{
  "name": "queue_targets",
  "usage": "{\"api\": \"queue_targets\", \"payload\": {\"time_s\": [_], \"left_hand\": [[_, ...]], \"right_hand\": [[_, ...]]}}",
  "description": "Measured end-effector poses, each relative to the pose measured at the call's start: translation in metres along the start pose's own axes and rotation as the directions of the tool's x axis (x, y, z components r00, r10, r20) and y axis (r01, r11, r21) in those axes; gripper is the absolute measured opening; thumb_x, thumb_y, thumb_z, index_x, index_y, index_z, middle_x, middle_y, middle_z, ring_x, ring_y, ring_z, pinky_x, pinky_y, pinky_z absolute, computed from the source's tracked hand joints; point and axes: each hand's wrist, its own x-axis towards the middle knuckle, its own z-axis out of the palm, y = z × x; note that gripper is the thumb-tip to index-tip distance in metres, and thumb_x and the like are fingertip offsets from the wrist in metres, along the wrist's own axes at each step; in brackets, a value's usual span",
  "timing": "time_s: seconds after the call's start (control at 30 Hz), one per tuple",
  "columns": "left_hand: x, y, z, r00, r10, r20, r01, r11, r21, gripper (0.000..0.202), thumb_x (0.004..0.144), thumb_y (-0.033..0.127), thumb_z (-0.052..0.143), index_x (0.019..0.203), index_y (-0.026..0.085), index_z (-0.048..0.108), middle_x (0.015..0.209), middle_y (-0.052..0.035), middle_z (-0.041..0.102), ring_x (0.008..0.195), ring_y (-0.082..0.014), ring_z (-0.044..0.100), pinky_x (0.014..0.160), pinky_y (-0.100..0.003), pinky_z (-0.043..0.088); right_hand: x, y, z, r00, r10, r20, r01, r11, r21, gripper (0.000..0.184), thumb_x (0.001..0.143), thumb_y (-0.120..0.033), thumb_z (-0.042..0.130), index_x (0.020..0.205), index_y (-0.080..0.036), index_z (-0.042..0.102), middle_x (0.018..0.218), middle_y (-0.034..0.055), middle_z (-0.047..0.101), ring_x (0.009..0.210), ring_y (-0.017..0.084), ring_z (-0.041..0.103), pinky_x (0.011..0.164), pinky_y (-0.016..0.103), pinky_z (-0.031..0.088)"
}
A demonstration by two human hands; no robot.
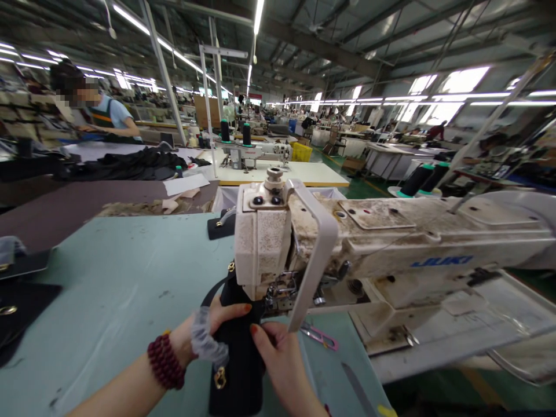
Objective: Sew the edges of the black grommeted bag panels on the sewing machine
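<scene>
A black bag panel (pixel 238 365) with gold metal fittings lies lengthwise under the head of a sewing machine (pixel 264 243). A strip of clear plastic wrap (pixel 206 341) arches from it across my left wrist. My left hand (pixel 211 321) grips the panel's left side, thumb stretched over the top and the other fingers mostly hidden. Opposite it, my right hand (pixel 278 347) pinches the panel's right edge close to the presser foot (pixel 278 301). The needle area is partly hidden by the machine head and its pale guard bar (pixel 319 255).
Pink-handled thread snips (pixel 321 336) and a flat blade-like strip (pixel 358 388) lie right of my right hand. Other black panels rest on the green tabletop (pixel 130 278), at far left (pixel 21 313) and behind the machine head (pixel 219 227). A co-worker (pixel 108 116) sits at back left.
</scene>
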Motion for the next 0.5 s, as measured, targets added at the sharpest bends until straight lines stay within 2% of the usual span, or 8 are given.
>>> {"api": "queue_targets", "payload": {"time_s": [0.13,0.33,0.5], "left_hand": [[0.000,-0.003,0.000,1.000,0.001,-0.009,-0.001,0.999,-0.035,0.048,0.065,0.032,0.082,0.109,0.017,0.070,0.093,-0.0071,0.078,0.087,-0.0291,0.072,0.078,-0.036,0.057],[-0.007,0.010,0.011,0.999,0.020,-0.040,-0.023,0.998,-0.056,0.052,0.059,0.030,0.086,0.106,0.014,0.071,0.093,-0.0079,0.078,0.088,-0.0298,0.071,0.083,-0.038,0.056],[-0.008,0.014,0.012,1.000,-0.009,-0.005,0.008,0.998,-0.057,0.055,0.059,0.035,0.084,0.107,0.014,0.071,0.091,-0.0107,0.078,0.085,-0.0324,0.071,0.081,-0.042,0.056]], "right_hand": [[0.001,0.001,-0.001,1.000,0.000,0.001,0.000,1.000,-0.024,0.057,0.074,-0.068,0.048,0.056,-0.014,0.038,0.052,-0.0013,0.029,0.049,0.004,0.026,0.043,0.017,0.017],[0.002,0.001,-0.002,1.000,-0.002,-0.002,0.002,0.999,-0.036,0.057,0.075,-0.067,0.048,0.058,-0.013,0.041,0.052,-0.0006,0.032,0.049,0.005,0.027,0.043,0.017,0.018],[0.004,-0.001,-0.003,1.000,0.000,-0.019,-0.001,0.998,-0.055,0.059,0.072,-0.070,0.047,0.057,-0.013,0.041,0.052,-0.0004,0.031,0.050,0.005,0.026,0.045,0.018,0.017]]}}
